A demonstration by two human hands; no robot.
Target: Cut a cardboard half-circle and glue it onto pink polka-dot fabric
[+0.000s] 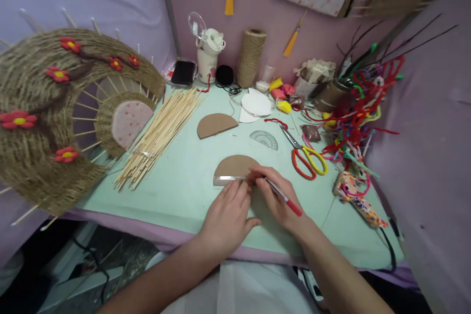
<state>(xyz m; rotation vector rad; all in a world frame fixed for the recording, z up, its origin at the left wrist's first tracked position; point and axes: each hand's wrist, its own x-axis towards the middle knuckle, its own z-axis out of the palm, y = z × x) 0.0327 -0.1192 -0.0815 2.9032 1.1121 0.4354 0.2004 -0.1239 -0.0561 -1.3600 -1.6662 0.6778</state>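
The right hand's (275,204) fingers are clamped around a red pen (284,198); the left hand (227,213) lies flat, thumb apart, fingertips at a ruler (226,178) on a cardboard half-disc (235,164). From that half-disc, a second cardboard piece (217,125) sits at eleven o'clock, a protractor (264,140) at two, scissors (297,145) at three, thin sticks (158,137) at ten on the bench (172,196).
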